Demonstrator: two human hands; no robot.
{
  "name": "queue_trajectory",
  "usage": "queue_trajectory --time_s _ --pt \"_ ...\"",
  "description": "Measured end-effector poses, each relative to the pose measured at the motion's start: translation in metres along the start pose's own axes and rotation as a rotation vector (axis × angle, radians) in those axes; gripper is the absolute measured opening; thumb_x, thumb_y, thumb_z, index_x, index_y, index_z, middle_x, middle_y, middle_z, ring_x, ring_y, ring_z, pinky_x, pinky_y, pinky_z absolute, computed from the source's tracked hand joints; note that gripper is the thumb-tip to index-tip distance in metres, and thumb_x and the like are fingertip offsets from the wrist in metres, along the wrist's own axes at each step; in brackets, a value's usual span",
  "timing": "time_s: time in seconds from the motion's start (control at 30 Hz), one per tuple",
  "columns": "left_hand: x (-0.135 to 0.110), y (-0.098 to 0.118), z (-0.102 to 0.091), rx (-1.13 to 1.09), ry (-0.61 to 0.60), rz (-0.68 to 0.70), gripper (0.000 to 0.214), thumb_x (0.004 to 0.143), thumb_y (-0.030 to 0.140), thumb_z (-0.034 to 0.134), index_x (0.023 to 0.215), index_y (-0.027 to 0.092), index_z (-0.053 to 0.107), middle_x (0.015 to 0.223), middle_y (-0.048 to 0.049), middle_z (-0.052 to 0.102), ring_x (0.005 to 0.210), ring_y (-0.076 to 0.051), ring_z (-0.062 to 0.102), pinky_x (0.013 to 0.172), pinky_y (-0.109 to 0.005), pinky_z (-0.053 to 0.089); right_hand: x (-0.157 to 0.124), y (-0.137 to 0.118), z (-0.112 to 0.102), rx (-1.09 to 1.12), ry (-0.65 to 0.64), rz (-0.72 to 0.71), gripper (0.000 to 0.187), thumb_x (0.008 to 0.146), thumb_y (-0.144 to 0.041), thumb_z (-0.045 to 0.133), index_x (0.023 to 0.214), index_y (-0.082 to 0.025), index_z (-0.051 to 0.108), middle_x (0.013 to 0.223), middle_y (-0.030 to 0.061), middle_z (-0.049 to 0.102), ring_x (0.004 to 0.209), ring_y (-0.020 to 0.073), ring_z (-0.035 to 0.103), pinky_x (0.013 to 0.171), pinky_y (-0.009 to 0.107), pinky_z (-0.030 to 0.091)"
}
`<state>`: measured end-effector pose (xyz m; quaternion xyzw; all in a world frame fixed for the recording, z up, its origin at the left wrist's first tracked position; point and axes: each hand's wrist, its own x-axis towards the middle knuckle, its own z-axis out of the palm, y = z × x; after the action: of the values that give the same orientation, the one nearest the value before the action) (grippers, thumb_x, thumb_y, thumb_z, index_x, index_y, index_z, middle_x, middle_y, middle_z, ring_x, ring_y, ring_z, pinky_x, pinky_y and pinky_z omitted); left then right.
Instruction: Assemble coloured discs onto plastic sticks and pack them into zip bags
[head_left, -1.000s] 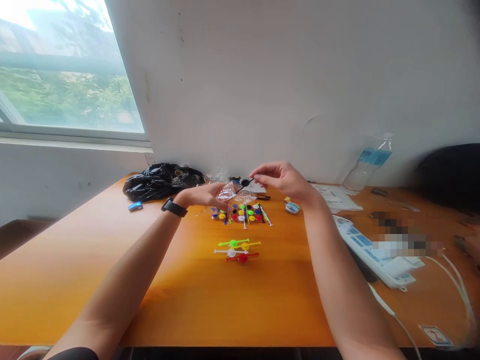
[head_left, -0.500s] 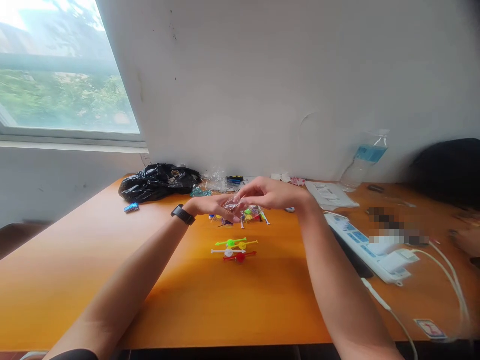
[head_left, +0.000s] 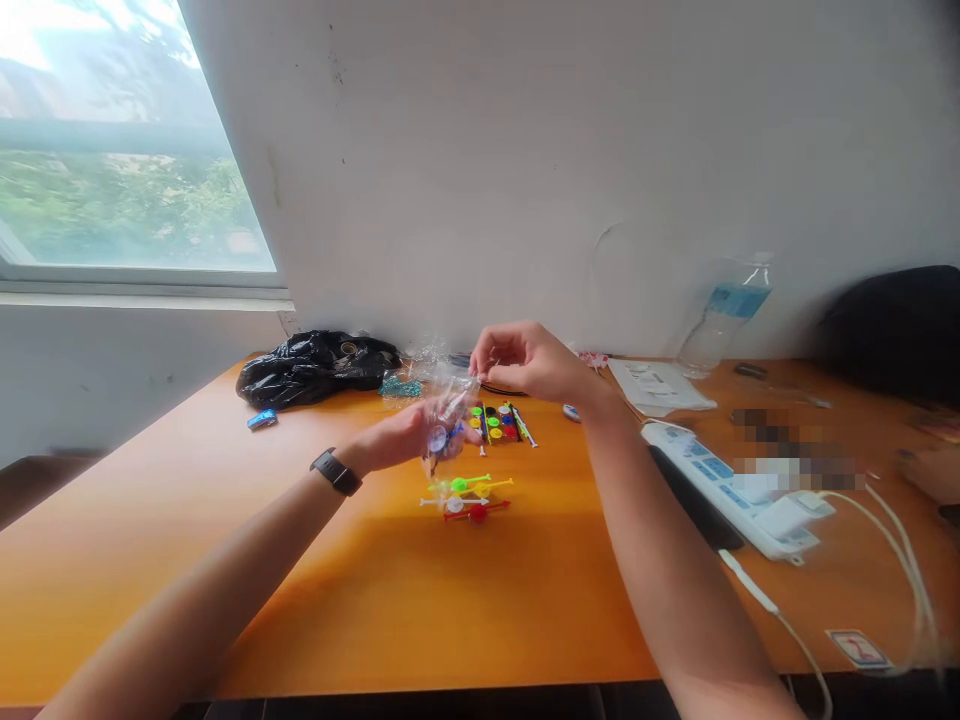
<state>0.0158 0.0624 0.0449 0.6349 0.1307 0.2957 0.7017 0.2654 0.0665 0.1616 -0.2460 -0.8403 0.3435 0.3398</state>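
Note:
A clear plastic bag (head_left: 450, 400) with blue and white small parts inside hangs upright over the table. My left hand (head_left: 403, 436) is closed around its lower part from the left, a dark band on the wrist. With fingertips pinched together, my right hand (head_left: 531, 362) grips the bag's top corner. Just below lie arrow-shaped plastic spinners: a green spinner (head_left: 459, 484), a yellow spinner (head_left: 495, 487), a white spinner (head_left: 454, 503) and a red spinner (head_left: 478, 512). Behind the bag are several coloured round pieces with thin sticks (head_left: 501, 422), partly hidden.
A black plastic bag (head_left: 322, 368) and a small blue packet (head_left: 262, 419) are at the back left. To the right stand a power strip (head_left: 727, 495) with cables, a white paper package (head_left: 660, 385) and a clear bottle (head_left: 727, 320). Another person's hand (head_left: 934, 465) shows at the right edge.
My right hand has risen, drawing up the top of the clear bag. My left hand has moved slightly left and down, and the bag now stands upright between both hands.

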Motion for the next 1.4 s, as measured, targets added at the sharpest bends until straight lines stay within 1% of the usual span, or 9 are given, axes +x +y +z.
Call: queue_trajectory --time_s 0.1,0.2,0.37,0.47,0.6,0.7,0.77,1.17,1.4 --pt "-0.021 -0.018 0.017 -0.031 0.065 -0.035 0.069 0.082 0.06 0.087 0.136 0.023 0.065 0.089 -0.0055 0.069 0.07 -0.014 0.057 0.065 -0.026 0.042 0.005 0.004 0.008 0.141 -0.088 -0.03 0.007 0.08 -0.014 0.066 0.077 -0.02 0.064 0.091 0.0032 0.072 0.093 0.0184 0.068 0.08 0.03 0.053" --pt "-0.033 -0.029 0.03 -0.064 0.195 -0.059 0.035 0.088 0.044 0.087 0.108 0.018 0.075 0.081 -0.0046 0.067 0.069 -0.013 0.059 0.063 -0.024 0.044 0.008 0.017 0.01 0.143 -0.173 0.024 0.007 0.082 -0.018 0.07 0.088 -0.021 0.069 0.094 0.0026 0.072 0.087 0.0172 0.067 0.075 0.029 0.052" --pt "-0.033 -0.033 0.037 -0.289 0.457 0.048 0.043 0.084 0.041 0.091 0.117 0.02 0.075 0.108 -0.008 0.074 0.084 -0.015 0.068 0.074 -0.024 0.056 0.006 0.053 0.002 0.003 0.016 0.2 0.02 0.092 -0.032 0.07 0.11 -0.023 0.068 0.106 0.0031 0.069 0.074 0.0123 0.059 0.064 0.024 0.048" --pt "-0.032 -0.034 0.036 -0.351 0.483 0.069 0.045 0.08 0.026 0.093 0.12 0.019 0.073 0.111 -0.0068 0.074 0.086 -0.013 0.07 0.077 -0.021 0.058 0.007 0.077 0.001 -0.039 -0.038 0.313 0.026 0.091 -0.035 0.07 0.114 -0.022 0.066 0.117 0.0063 0.068 0.072 0.0117 0.059 0.064 0.024 0.049" --pt "-0.033 -0.037 0.037 -0.446 0.56 0.129 0.048 0.077 0.031 0.095 0.118 0.019 0.073 0.107 -0.0055 0.076 0.084 -0.012 0.072 0.075 -0.019 0.059 0.013 0.095 0.011 -0.143 -0.378 0.405 0.031 0.085 -0.04 0.077 0.107 -0.018 0.071 0.107 0.0061 0.073 0.077 0.0145 0.062 0.066 0.025 0.048" --pt "-0.032 -0.042 0.04 -0.338 0.508 0.067 0.047 0.073 0.03 0.098 0.111 0.017 0.073 0.09 -0.0032 0.074 0.075 -0.013 0.071 0.067 -0.02 0.058 0.018 0.101 0.028 -0.284 -0.786 0.529 0.041 0.075 -0.049 0.086 0.098 -0.016 0.079 0.093 0.005 0.075 0.077 0.0164 0.062 0.064 0.026 0.044" --pt "-0.03 -0.045 0.042 -0.226 0.503 0.053 0.045 0.072 0.029 0.099 0.107 0.016 0.073 0.087 -0.0029 0.073 0.073 -0.013 0.069 0.064 -0.02 0.055 0.019 0.105 0.041 -0.324 -0.909 0.563 0.047 0.068 -0.053 0.091 0.095 -0.016 0.081 0.089 0.0035 0.075 0.078 0.0172 0.062 0.065 0.026 0.042" --pt "-0.03 -0.032 0.044 -0.018 0.608 -0.005 0.04 0.078 0.038 0.095 0.097 0.013 0.07 0.078 -0.001 0.068 0.066 -0.01 0.062 0.06 -0.019 0.048 0.019 0.132 0.052 -0.176 -0.929 0.473 0.053 0.068 -0.062 0.089 0.092 -0.016 0.083 0.092 0.0033 0.077 0.089 0.0189 0.066 0.075 0.025 0.045" --pt "-0.032 -0.034 0.041 0.078 0.597 -0.01 0.049 0.087 0.044 0.087 0.124 0.017 0.069 0.102 -0.008 0.076 0.077 -0.014 0.073 0.061 -0.019 0.054 0.02 0.129 0.06 -0.125 -0.954 0.435 0.051 0.064 -0.06 0.092 0.082 -0.015 0.077 0.084 0.0019 0.072 0.082 0.0165 0.062 0.068 0.025 0.044"
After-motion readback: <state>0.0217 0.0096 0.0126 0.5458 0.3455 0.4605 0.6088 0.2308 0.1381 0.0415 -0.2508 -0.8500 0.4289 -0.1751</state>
